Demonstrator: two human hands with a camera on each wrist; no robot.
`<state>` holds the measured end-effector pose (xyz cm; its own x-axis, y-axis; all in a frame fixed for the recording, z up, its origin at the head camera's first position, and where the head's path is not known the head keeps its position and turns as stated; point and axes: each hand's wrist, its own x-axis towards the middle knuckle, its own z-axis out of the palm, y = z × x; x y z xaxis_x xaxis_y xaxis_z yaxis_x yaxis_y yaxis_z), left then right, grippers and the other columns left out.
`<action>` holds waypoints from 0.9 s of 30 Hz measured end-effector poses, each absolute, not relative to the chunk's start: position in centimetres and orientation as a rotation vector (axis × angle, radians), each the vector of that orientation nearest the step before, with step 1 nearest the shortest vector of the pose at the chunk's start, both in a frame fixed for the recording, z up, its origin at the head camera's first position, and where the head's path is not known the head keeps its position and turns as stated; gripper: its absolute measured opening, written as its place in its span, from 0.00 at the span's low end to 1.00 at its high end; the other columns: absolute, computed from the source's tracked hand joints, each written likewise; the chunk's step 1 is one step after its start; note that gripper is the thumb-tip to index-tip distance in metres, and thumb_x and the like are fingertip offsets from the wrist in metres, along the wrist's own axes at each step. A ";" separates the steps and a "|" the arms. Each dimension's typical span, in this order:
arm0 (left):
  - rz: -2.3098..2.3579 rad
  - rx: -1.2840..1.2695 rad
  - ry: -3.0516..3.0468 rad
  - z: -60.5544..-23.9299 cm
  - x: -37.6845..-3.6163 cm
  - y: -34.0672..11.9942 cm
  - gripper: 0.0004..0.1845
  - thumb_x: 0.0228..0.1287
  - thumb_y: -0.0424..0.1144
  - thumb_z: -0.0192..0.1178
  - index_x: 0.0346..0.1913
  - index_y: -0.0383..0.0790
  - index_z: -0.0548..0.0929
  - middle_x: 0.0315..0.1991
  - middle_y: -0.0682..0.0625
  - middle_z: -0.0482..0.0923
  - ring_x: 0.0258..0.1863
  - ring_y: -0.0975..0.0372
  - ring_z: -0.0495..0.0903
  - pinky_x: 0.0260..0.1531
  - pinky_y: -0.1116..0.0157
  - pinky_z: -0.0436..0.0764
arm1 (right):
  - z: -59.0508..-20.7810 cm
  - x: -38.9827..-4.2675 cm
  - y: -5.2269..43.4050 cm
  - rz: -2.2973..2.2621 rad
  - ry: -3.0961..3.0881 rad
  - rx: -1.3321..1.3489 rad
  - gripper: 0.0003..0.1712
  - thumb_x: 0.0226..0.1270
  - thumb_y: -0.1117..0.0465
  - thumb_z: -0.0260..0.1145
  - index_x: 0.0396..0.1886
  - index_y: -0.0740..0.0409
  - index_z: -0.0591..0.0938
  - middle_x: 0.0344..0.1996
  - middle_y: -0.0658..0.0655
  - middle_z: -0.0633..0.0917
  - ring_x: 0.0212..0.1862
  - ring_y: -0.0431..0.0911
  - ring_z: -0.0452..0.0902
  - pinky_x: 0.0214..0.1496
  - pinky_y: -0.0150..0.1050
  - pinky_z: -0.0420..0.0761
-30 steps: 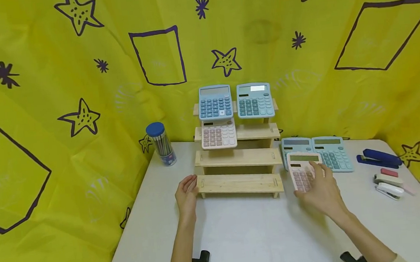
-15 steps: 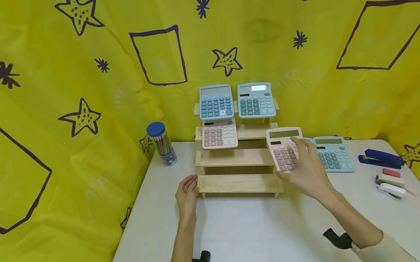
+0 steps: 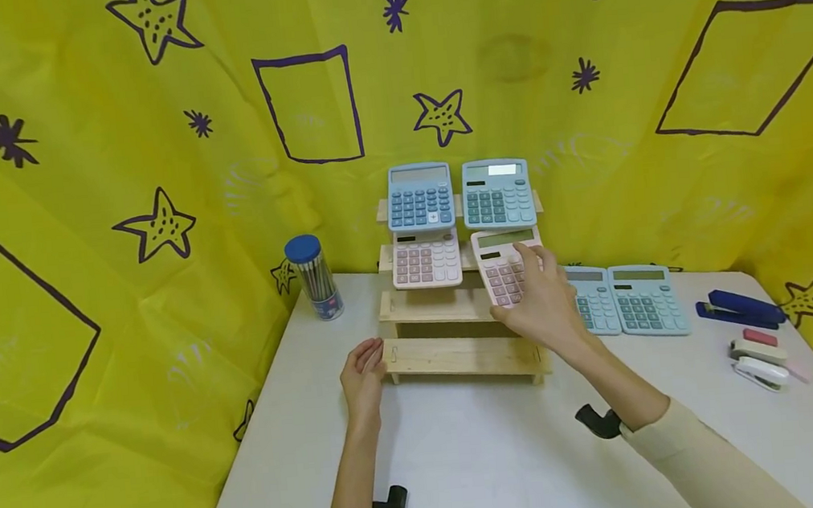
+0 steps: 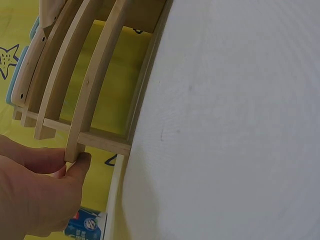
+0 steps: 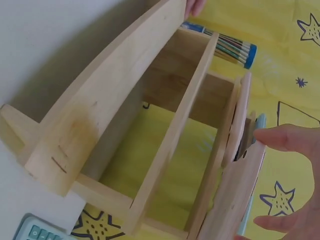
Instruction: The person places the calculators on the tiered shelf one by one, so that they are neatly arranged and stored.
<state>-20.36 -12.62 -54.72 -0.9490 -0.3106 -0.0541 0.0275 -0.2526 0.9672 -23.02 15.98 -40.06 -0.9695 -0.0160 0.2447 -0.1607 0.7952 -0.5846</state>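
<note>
My right hand (image 3: 543,302) grips a pink calculator (image 3: 503,274), thumb on one edge and fingers at the other. That calculator is slightly tilted, in front of the right part of the stepped wooden rack's (image 3: 466,354) second tier from the top. In the right wrist view its pale edge (image 5: 235,192) lies close to the rack; contact is hard to tell. My left hand (image 3: 363,379) pinches the left end of the lowest shelf (image 4: 85,120). Another pink calculator (image 3: 425,262) stands to the left on the same tier. A blue calculator (image 3: 419,198) and a teal one (image 3: 497,193) occupy the top tier.
Two light blue calculators (image 3: 648,301) lie side by side right of the rack. Farther right are a dark blue stapler (image 3: 740,310), a white stapler (image 3: 761,372) and smaller items. A blue-lidded tub of sticks (image 3: 317,278) stands left. A yellow patterned curtain hangs behind.
My right hand has lifted the pink calculator from over the light blue ones and carried it left and up to the rack. My left hand has stayed at the lowest shelf.
</note>
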 end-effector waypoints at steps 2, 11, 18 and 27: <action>-2.303 0.345 -1.764 -54.6 -20.4 -12.6 0.25 0.66 0.14 0.51 0.66 0.24 0.73 0.66 0.30 0.76 0.70 0.45 0.75 0.68 0.62 0.76 | -40.1 -23.6 15.4 0.916 -2.746 0.139 0.62 0.48 0.54 0.82 0.80 0.60 0.59 0.76 0.71 0.59 0.70 0.74 0.60 0.62 0.77 0.64; -2.292 0.348 -1.787 -54.6 -20.3 -12.6 0.25 0.66 0.14 0.51 0.66 0.25 0.73 0.66 0.31 0.76 0.70 0.45 0.74 0.68 0.62 0.76 | -41.3 -25.7 13.4 0.836 -2.680 0.134 0.57 0.55 0.46 0.80 0.79 0.59 0.62 0.76 0.69 0.61 0.73 0.72 0.58 0.65 0.74 0.64; -2.287 0.353 -1.785 -54.7 -20.4 -12.6 0.25 0.66 0.14 0.52 0.66 0.25 0.73 0.66 0.31 0.76 0.70 0.45 0.75 0.67 0.63 0.77 | -42.5 -27.3 13.2 0.827 -2.627 0.116 0.57 0.62 0.40 0.76 0.80 0.62 0.60 0.78 0.72 0.58 0.78 0.72 0.50 0.78 0.71 0.52; -2.285 0.350 -1.781 -54.7 -20.4 -12.6 0.25 0.66 0.13 0.51 0.66 0.24 0.73 0.66 0.30 0.76 0.70 0.44 0.75 0.66 0.64 0.77 | -43.1 -26.4 15.0 0.935 -2.550 0.126 0.49 0.69 0.45 0.74 0.78 0.63 0.62 0.78 0.72 0.57 0.74 0.74 0.59 0.72 0.75 0.61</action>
